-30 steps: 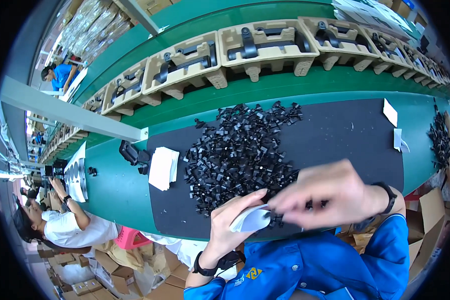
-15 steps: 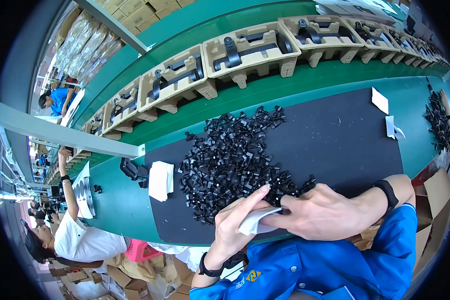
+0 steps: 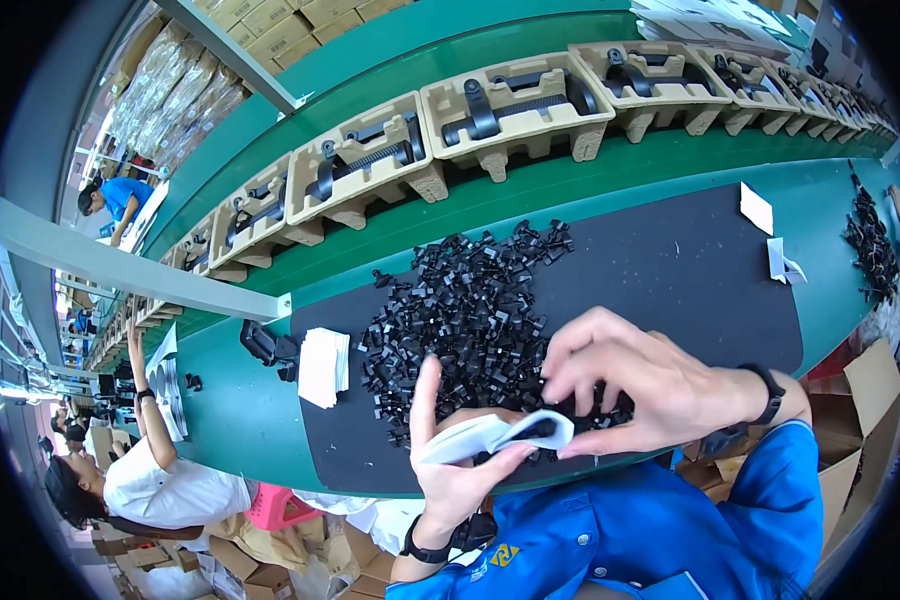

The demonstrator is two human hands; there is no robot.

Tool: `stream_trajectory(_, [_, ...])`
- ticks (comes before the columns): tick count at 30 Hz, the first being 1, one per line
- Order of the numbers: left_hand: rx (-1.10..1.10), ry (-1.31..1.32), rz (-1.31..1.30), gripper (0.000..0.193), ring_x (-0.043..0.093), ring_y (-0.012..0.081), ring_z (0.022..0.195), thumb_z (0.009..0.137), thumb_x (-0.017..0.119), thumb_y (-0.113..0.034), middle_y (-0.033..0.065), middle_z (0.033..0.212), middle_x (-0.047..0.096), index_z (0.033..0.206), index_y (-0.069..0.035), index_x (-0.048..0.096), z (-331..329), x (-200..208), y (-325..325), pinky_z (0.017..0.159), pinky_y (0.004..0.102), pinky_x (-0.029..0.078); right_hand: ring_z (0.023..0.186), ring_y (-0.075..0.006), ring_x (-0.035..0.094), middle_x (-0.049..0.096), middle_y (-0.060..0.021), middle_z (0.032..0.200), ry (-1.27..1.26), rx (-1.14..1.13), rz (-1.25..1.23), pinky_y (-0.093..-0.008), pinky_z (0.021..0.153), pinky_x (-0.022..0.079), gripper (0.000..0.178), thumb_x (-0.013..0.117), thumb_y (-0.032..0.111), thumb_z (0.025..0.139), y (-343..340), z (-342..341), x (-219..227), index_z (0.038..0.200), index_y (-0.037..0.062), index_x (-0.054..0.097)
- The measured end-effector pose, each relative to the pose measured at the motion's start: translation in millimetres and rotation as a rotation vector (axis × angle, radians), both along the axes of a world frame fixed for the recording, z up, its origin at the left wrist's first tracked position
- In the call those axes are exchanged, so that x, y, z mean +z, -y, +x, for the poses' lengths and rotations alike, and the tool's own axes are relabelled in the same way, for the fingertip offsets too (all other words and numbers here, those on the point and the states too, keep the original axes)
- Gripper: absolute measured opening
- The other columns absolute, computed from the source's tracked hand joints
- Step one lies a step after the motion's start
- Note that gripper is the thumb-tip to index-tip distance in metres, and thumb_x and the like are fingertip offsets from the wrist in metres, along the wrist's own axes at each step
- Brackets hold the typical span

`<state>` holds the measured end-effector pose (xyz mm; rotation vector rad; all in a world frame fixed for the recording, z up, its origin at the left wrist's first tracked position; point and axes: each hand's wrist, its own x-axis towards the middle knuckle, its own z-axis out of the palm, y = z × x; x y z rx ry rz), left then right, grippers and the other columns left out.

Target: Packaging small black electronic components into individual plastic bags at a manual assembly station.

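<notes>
My left hand (image 3: pixel 457 492) is closed around a folded white paper sheet (image 3: pixel 462 440), with the forefinger standing up past it. The paper bulges into a pocket at its right end, where something dark shows inside; I cannot make out what. Close by, my right hand (image 3: pixel 660 390) has its fingers curled loosely and apart from the thumb, which is near the paper's right edge. Nothing shows in its grip. Beneath and beyond both hands spreads a heap of small black plastic parts (image 3: pixel 455 320) on a dark mat (image 3: pixel 660 260).
A stack of white sheets (image 3: pixel 324 368) and black molded pieces (image 3: pixel 268 345) sit left of the heap. Two papers (image 3: pixel 756 208) lie at the mat's far right. Moulded pulp trays (image 3: pixel 518 132) with black parts line the green conveyor. A co-worker in white (image 3: pixel 170 485) reaches toward it at left.
My right hand has drawn back from the paper and loosened its fingers. The paper has turned, so its pocket faces right. The trays have shifted slightly right.
</notes>
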<state>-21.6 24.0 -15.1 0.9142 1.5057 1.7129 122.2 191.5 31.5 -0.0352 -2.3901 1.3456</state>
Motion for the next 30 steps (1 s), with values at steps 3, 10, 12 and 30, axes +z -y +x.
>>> stream_trajectory(3, [-0.135,-0.188,-0.013,0.101,0.066,0.0192,0.083,0.07,0.074,0.008,0.0142,0.091,0.067,0.144,0.003,0.004,1.9,1.6,0.6,0.077,0.0291,0.053,0.067,-0.015,0.058,0.06,-0.0059,0.09,0.026,0.008,-0.339,-0.0234,0.053,0.049,0.031,0.078,0.008,0.07,9.2,4.3,-25.1,0.1,0.0061,0.068])
stream_trajectory(10, [-0.064,0.173,-0.094,0.089,0.065,0.0226,0.091,0.075,0.068,0.006,0.0167,0.098,0.065,0.143,0.004,0.011,18.5,6.9,-5.7,0.079,0.0326,0.055,0.064,-0.0116,0.054,0.058,-0.0012,0.08,-0.313,-0.06,0.063,-0.0201,0.048,0.042,0.038,0.072,0.005,0.07,0.2,12.1,-46.1,0.108,0.0099,0.068])
stream_trajectory(12, [-0.023,0.251,-0.173,0.086,0.065,0.0233,0.092,0.076,0.067,0.006,0.0173,0.099,0.064,0.143,0.004,0.013,19.9,4.7,-7.9,0.079,0.0335,0.056,0.064,-0.0111,0.052,0.056,-0.0001,0.078,-0.306,-0.081,0.095,-0.0202,0.047,0.041,0.038,0.071,0.005,0.071,-2.1,16.1,-48.0,0.109,0.0109,0.068])
stream_trajectory(30, [-0.055,0.131,-0.182,0.083,0.066,0.0235,0.084,0.074,0.067,0.011,0.016,0.093,0.065,0.143,0.001,0.021,29.5,19.3,-29.1,0.067,0.0321,0.058,0.072,-0.0163,0.057,0.063,-0.0017,0.085,0.022,-0.007,-0.167,-0.0257,0.055,0.046,0.018,0.071,0.011,0.077,-26.5,31.1,-28.9,0.095,0.0086,0.071])
